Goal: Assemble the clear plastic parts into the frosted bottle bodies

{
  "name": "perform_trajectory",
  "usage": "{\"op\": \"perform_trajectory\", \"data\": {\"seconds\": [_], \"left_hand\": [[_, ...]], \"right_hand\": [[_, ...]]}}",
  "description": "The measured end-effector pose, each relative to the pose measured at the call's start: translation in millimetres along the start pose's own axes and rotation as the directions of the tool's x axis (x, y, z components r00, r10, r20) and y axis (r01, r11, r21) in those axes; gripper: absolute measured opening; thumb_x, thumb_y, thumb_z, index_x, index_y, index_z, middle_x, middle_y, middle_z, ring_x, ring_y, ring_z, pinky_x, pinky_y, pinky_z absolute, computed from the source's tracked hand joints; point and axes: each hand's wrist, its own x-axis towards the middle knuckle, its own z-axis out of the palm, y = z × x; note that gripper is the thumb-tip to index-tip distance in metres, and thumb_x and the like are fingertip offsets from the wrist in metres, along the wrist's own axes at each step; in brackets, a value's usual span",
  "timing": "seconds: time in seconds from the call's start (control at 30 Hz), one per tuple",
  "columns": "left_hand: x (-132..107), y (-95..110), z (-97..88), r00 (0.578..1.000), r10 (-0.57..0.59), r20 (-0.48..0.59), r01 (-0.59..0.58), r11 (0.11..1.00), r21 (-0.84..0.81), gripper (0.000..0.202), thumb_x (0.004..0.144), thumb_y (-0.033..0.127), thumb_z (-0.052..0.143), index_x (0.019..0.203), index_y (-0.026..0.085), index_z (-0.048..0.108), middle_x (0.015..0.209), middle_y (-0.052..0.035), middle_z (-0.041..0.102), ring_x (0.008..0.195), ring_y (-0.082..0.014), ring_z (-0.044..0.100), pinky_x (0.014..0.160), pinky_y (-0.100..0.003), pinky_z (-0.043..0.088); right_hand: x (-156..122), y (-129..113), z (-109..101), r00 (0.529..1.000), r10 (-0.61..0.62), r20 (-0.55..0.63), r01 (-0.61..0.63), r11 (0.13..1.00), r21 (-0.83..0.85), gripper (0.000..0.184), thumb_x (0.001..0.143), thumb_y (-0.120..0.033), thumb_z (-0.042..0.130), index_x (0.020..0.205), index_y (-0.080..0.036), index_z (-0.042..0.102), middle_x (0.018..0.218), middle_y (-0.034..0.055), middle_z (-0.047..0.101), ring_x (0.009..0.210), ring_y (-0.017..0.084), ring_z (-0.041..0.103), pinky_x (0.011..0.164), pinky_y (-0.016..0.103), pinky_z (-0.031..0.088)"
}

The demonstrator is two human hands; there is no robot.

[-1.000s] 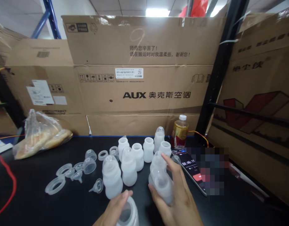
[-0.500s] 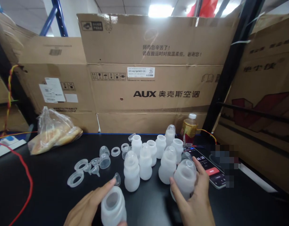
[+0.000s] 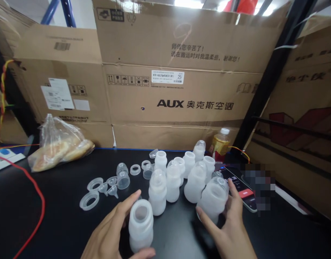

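My left hand (image 3: 111, 233) grips an open, capless translucent bottle (image 3: 140, 225) near the bottom edge of the black table (image 3: 46, 223). A capped translucent bottle (image 3: 213, 198), tilted toward me, sits in my right hand (image 3: 230, 230). Just beyond my hands stand several more white bottles (image 3: 172, 178), some capped, some open. To their left lie loose rings (image 3: 89, 200), nipples (image 3: 110, 187) and clear caps (image 3: 122, 175).
A phone (image 3: 239, 187) with a timer lies right of the bottles, beside a drink bottle (image 3: 220, 144). A plastic bag of bread (image 3: 57, 149) sits at the left. A red cable (image 3: 33, 194) crosses the table's left side. Cardboard boxes (image 3: 181, 72) wall the back; a black post (image 3: 265, 86) stands at right.
The view has shifted, so everything appears further right. My left hand has raised its open bottle into fuller view; my right hand has turned and lifted its capped bottle.
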Motion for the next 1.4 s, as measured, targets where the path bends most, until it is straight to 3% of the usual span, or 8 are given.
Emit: {"op": "perform_trajectory", "data": {"seconds": [0.27, 0.47, 0.63, 0.83, 1.1, 1.2, 1.3, 1.4], "left_hand": [[0, -1, -6.1, 1.000, -0.022, -0.001, 0.022, 1.000, -0.017, 0.073, 0.090, 0.092, 0.058, 0.136, 0.038, 0.074, 0.144, -0.0078, 0.073, 0.131, -0.0353, 0.074, 0.103, -0.043, 0.066], [-1, -6, -1.9, 0.995, -0.077, 0.070, 0.079, 0.997, -0.021, 0.065, 0.105, 0.082, 0.043, 0.142, 0.039, 0.075, 0.156, -0.0064, 0.069, 0.140, -0.0331, 0.069, 0.108, -0.043, 0.063], [1, -6, 2.3, 0.984, -0.083, 0.159, 0.070, 0.994, 0.087, 0.064, 0.109, 0.078, 0.036, 0.135, 0.041, 0.081, 0.144, -0.0078, 0.076, 0.131, -0.0346, 0.071, 0.111, -0.056, 0.055], [0, -6, 9.1, 0.987, -0.094, 0.129, 0.079, 0.990, 0.115, 0.064, 0.109, 0.079, 0.036, 0.131, 0.041, 0.083, 0.141, -0.0064, 0.080, 0.134, -0.0369, 0.070, 0.117, -0.064, 0.050], [3, 3, 5.2, 0.997, -0.003, 0.071, -0.009, 0.987, 0.159, 0.059, 0.112, 0.071, 0.035, 0.128, 0.039, 0.083, 0.135, -0.0069, 0.081, 0.125, -0.0370, 0.075, 0.106, -0.059, 0.062], [2, 3, 0.8, 0.998, -0.054, 0.033, 0.049, 0.990, 0.133, 0.055, 0.112, 0.067, 0.038, 0.132, 0.037, 0.080, 0.137, -0.0070, 0.080, 0.125, -0.0352, 0.076, 0.102, -0.052, 0.066], [-1, 3, -3.6, 0.995, -0.098, 0.026, 0.096, 0.992, 0.086, 0.054, 0.110, 0.070, 0.045, 0.137, 0.036, 0.078, 0.147, -0.0073, 0.074, 0.127, -0.0345, 0.076, 0.101, -0.046, 0.066], [-3, 6, -7.0, 0.993, -0.096, 0.063, 0.095, 0.995, 0.012, 0.058, 0.105, 0.078, 0.051, 0.134, 0.037, 0.080, 0.151, -0.0065, 0.068, 0.128, -0.0325, 0.076, 0.102, -0.041, 0.066]], "right_hand": [[1, 3, -10, 0.990, -0.096, -0.100, 0.101, 0.994, 0.051, 0.125, 0.076, -0.055, 0.097, 0.175, -0.038, 0.023, 0.156, 0.0171, 0.051, 0.144, 0.049, 0.058, 0.115, 0.081, 0.047], [-5, -8, -6, 0.977, -0.182, -0.111, 0.181, 0.983, -0.019, 0.112, 0.081, -0.053, 0.092, 0.171, -0.033, 0.029, 0.152, 0.0185, 0.053, 0.137, 0.047, 0.063, 0.113, 0.079, 0.050], [-6, -14, -2, 0.993, -0.114, -0.013, 0.114, 0.993, -0.012, 0.089, 0.090, -0.051, 0.079, 0.164, -0.029, 0.034, 0.149, 0.0184, 0.058, 0.127, 0.042, 0.071, 0.113, 0.071, 0.052], [1, 0, -6, 0.985, -0.078, 0.156, 0.070, 0.996, 0.057, 0.083, 0.097, -0.049, 0.076, 0.163, -0.035, 0.028, 0.169, 0.0164, 0.050, 0.153, 0.038, 0.057, 0.129, 0.067, 0.040], [-7, -25, 5, 0.993, -0.122, -0.007, 0.122, 0.993, -0.008, 0.093, 0.095, -0.057, 0.074, 0.168, -0.024, 0.027, 0.156, 0.0200, 0.055, 0.142, 0.040, 0.063, 0.124, 0.068, 0.046], [-17, -35, 1, 0.922, -0.279, -0.269, 0.277, 0.960, -0.046, 0.089, 0.089, -0.049, 0.084, 0.162, -0.024, 0.041, 0.156, 0.0182, 0.049, 0.145, 0.041, 0.055, 0.124, 0.069, 0.043], [-36, -45, 3, 0.751, -0.378, -0.541, 0.441, 0.897, -0.014, 0.054, 0.083, -0.028, 0.090, 0.128, -0.028, 0.061, 0.128, 0.0097, 0.062, 0.105, 0.028, 0.068, 0.095, 0.049, 0.057], [-56, -52, 17, 0.773, -0.546, -0.323, 0.584, 0.811, 0.027, 0.026, 0.095, -0.009, 0.068, 0.101, -0.031, 0.057, 0.088, -0.0023, 0.060, 0.071, 0.017, 0.061, 0.068, 0.034, 0.050]]}}
